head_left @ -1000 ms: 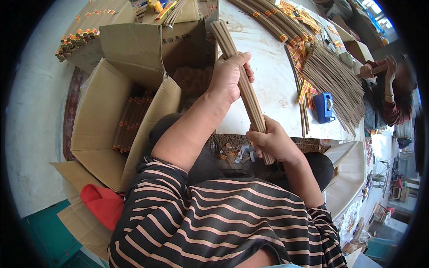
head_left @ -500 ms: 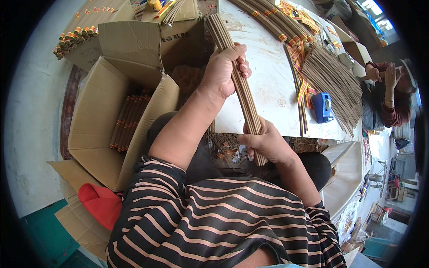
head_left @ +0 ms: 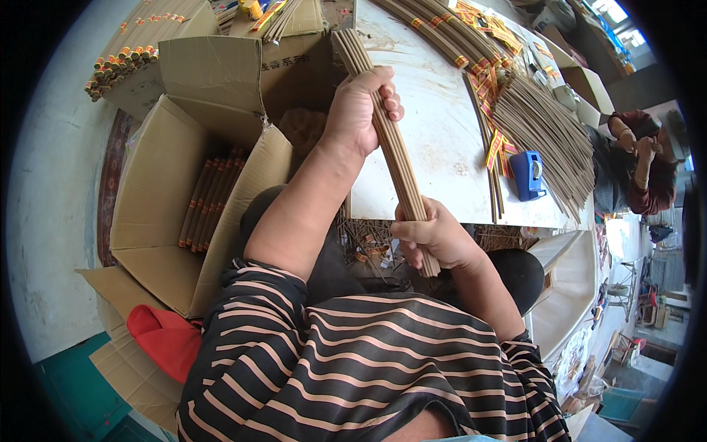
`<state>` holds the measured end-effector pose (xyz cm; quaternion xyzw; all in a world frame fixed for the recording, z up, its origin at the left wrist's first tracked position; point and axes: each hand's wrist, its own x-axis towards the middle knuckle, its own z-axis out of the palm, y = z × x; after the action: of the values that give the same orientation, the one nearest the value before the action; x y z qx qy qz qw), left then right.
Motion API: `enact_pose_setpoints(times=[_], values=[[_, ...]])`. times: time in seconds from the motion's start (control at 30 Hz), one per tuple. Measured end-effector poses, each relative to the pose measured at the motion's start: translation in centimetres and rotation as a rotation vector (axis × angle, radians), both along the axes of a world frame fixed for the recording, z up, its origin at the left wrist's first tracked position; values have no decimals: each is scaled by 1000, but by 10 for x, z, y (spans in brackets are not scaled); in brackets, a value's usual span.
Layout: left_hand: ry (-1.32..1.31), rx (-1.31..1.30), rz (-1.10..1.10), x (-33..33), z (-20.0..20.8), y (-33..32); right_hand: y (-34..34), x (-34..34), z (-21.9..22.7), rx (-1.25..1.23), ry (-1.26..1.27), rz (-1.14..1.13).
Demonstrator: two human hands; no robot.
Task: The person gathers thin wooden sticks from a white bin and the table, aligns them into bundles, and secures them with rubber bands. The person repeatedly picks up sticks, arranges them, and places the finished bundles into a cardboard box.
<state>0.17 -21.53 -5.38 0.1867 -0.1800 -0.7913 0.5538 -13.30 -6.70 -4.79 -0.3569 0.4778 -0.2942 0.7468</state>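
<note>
We had both hands clamped around one long bundle of thin brown incense sticks (head_left: 394,151): our left hand (head_left: 361,110) was wrapped tight about its far part, fingers curled over the sticks, and our right hand (head_left: 438,237) was closed around its near end, just off the near edge of the white worktable (head_left: 434,125). The bundle hung in the air over that edge, above our lap, touching nothing but our palms. Its long axis ran from near-right to far-left, the far tip pointing away from us toward the flaps of the big open cardboard box (head_left: 169,199), the near end poking out below our right fist. We judged this to be the gathering and squaring step, the sticks being pressed into a neat round sheaf; the next move seemed to call for a firm, even squeeze and a level end, so that no stick slipped out. In the box to our left lay finished brown bundles with orange bands (head_left: 212,200). On the table's right side were a fanned heap of loose sticks (head_left: 549,140) and a blue tape dispenser (head_left: 527,175). Far right, another person (head_left: 641,166) sat.
</note>
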Motion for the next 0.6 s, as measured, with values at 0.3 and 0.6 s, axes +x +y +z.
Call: enact_pose_setpoints(times=[0.3, 0.6], values=[[158, 25, -80, 0, -3, 1, -6, -5, 7, 84, -332, 57], [96, 2, -90, -1, -2, 4, -6, 1, 4, -56, 73, 40]])
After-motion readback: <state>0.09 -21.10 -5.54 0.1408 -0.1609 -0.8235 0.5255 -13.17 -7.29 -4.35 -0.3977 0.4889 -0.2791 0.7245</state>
